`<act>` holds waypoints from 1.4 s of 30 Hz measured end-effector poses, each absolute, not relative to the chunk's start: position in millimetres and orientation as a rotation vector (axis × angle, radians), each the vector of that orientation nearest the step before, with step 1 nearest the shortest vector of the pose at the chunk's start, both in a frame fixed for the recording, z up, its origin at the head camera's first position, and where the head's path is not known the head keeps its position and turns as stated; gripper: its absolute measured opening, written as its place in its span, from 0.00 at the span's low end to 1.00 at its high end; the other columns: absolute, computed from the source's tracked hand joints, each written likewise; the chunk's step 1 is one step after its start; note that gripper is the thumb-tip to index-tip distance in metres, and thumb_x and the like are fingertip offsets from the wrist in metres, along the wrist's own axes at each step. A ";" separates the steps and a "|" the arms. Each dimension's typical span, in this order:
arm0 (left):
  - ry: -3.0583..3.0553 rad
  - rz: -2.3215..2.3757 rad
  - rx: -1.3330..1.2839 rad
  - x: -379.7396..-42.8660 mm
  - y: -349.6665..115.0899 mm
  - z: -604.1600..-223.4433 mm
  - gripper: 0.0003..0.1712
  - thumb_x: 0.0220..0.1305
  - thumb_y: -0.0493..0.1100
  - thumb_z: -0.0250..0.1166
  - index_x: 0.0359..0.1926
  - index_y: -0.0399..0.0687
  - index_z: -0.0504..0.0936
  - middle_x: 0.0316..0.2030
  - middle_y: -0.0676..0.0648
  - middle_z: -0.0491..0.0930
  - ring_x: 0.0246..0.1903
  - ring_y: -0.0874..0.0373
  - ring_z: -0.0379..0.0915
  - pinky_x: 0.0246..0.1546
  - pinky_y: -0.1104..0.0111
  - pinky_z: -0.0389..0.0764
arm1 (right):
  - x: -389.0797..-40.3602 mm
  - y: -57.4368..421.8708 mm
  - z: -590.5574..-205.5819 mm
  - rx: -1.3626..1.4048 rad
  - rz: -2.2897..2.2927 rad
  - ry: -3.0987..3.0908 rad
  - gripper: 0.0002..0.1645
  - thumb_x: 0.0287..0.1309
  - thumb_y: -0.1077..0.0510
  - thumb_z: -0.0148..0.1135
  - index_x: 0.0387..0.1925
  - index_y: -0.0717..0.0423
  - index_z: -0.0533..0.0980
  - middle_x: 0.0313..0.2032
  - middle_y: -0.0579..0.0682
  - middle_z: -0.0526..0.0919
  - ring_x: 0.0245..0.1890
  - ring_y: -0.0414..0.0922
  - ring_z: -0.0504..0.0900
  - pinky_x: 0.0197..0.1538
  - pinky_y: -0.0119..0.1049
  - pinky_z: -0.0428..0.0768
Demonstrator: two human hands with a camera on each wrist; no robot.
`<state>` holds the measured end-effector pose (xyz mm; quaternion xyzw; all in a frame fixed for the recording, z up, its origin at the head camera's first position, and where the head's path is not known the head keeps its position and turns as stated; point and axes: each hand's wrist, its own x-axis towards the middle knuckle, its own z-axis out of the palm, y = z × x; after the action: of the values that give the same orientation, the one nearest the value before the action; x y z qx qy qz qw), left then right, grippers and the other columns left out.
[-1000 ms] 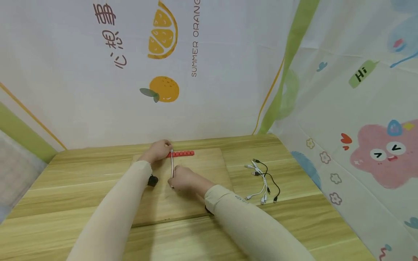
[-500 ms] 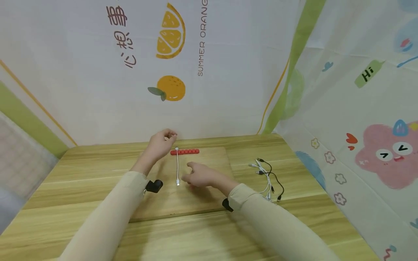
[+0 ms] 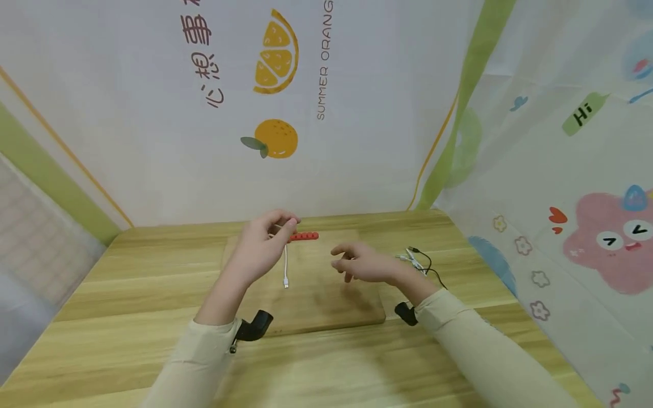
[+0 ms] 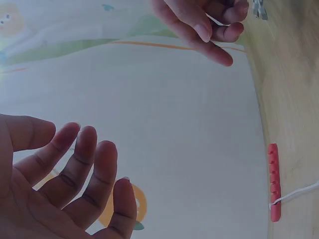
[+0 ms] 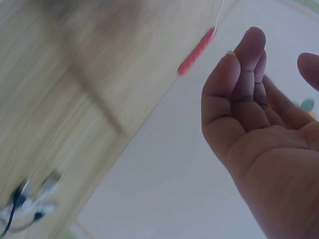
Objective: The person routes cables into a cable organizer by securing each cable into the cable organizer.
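Note:
A red cable holder strip (image 3: 306, 236) with several slots lies along the far edge of a wooden board (image 3: 306, 306). One short white USB cable (image 3: 285, 266) sits in a slot near the strip's left end, its plug pointing toward me. My left hand (image 3: 265, 243) hovers above the strip's left part with loosely bent fingers and holds nothing. To the right, over the board, my right hand (image 3: 367, 262) hangs in the air, its fingers relaxed and nothing in them. In the left wrist view the strip (image 4: 274, 184) shows with the cable crossing one end.
A loose bunch of black and white cables (image 3: 420, 260) lies on the table right of the board, partly hidden by my right forearm. Printed cloth (image 3: 367, 141) hangs behind and to the right of the wooden table (image 3: 127, 294).
My right hand has released the white cable and moved right, toward the cable bunch. The left hand has let go at the strip and lifted. The head view has shifted slightly.

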<state>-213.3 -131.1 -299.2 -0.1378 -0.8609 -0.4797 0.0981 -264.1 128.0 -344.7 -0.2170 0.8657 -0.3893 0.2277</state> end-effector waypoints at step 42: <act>-2.385 -1.726 -0.178 -109.2 -110.6 -324.5 0.10 0.80 0.49 0.62 0.50 0.54 0.89 0.40 0.52 0.87 0.41 0.60 0.84 0.48 0.67 0.82 | -282.7 310.3 -394.8 -0.317 -0.331 2.873 0.14 0.70 0.64 0.62 0.50 0.73 0.81 0.47 0.67 0.87 0.49 0.63 0.86 0.51 0.56 0.85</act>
<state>-109.2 -110.6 -324.5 -0.0601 -0.8050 -0.5824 0.0960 -282.7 310.3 -394.8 -0.1082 0.9809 -0.1131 0.1159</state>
